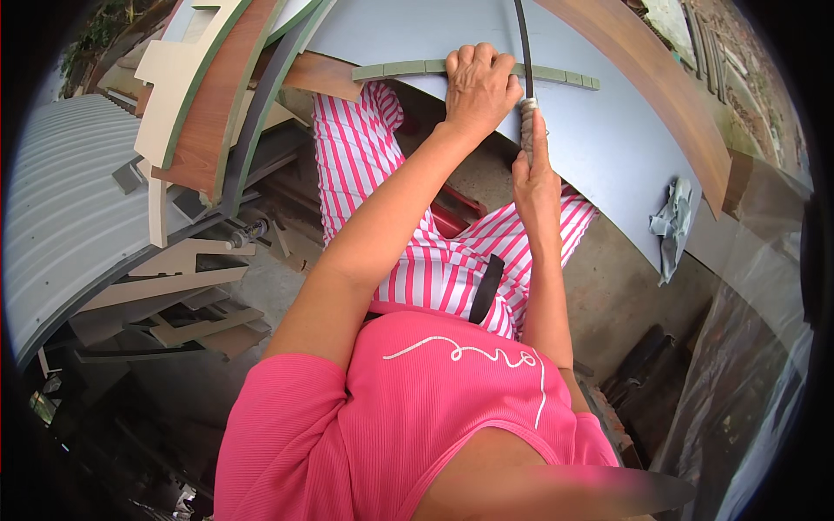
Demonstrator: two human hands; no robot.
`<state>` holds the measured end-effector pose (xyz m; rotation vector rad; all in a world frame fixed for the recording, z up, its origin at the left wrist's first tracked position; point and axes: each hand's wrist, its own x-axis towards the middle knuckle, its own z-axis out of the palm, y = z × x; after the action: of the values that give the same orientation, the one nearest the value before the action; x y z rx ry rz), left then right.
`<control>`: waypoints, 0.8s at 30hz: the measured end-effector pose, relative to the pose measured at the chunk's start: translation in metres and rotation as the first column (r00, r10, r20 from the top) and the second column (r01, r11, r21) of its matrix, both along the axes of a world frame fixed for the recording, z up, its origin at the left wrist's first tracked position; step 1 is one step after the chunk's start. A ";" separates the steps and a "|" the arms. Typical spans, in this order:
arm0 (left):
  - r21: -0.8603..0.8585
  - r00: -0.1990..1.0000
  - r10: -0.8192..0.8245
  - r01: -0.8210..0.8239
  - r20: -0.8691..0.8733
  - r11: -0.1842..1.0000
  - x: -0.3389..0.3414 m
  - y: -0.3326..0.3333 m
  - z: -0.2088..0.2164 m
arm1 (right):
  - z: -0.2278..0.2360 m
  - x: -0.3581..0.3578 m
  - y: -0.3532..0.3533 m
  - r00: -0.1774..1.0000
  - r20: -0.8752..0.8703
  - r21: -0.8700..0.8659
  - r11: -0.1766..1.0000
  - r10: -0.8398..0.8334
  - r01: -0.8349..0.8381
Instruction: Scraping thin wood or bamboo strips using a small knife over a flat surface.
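Looks mid-cut: left hand clamps the green strip on the grey panel, right hand grips the wrapped-handle blade, so next it needs a steady pull along that edge.

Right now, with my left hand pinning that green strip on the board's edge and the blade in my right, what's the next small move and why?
Probably draw the blade a little further along its line across the grey board. The right hand grips the wrapped handle with the blade lying over the green strip, and the left hand presses that strip down at the board's edge, fingers close beside the blade.
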<state>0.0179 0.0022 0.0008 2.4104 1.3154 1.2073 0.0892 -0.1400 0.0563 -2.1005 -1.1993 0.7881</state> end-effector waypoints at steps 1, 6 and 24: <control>-0.014 1.000 0.001 -0.001 -0.012 1.000 0.000 -0.001 0.000 | -0.001 0.000 -0.002 1.000 0.001 0.002 1.000 0.001 -0.001; -0.025 1.000 -0.002 0.002 -0.017 1.000 -0.003 0.000 0.000 | -0.004 -0.010 -0.048 0.999 0.034 -0.062 0.998 0.010 -0.008; -0.008 1.000 -0.006 0.006 -0.018 1.000 -0.002 -0.001 -0.001 | -0.002 -0.011 -0.053 0.999 -0.035 -0.115 0.993 -0.026 0.022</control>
<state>0.0154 0.0012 0.0000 2.4239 1.3148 1.1789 0.0778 -0.1926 0.0539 -2.1792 -1.1316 0.8993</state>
